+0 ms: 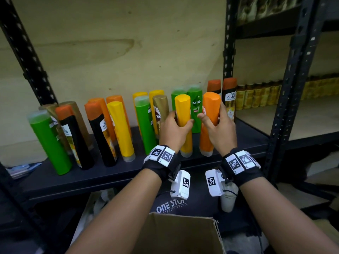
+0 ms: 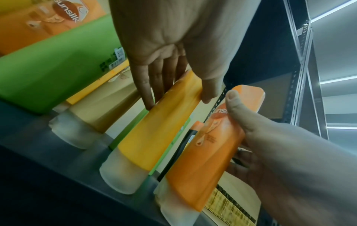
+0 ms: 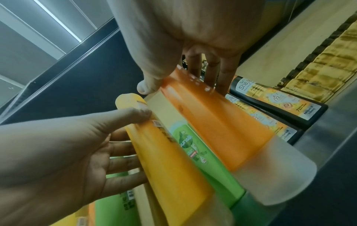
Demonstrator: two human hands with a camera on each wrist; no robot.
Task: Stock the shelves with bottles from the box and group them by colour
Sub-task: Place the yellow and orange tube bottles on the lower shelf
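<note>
1. Left hand (image 1: 174, 130) grips a yellow bottle (image 1: 184, 123), standing cap-down on the near shelf (image 1: 113, 173) edge.
2. Right hand (image 1: 219, 130) grips an orange bottle (image 1: 210, 114) just right of it.
3. Cardboard box (image 1: 176, 233) sits below, near.

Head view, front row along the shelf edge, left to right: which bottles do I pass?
green bottle → black bottle with orange cap → second black bottle → yellow bottle → green bottle → yellow bottle in left hand → orange bottle in right hand.
</note>
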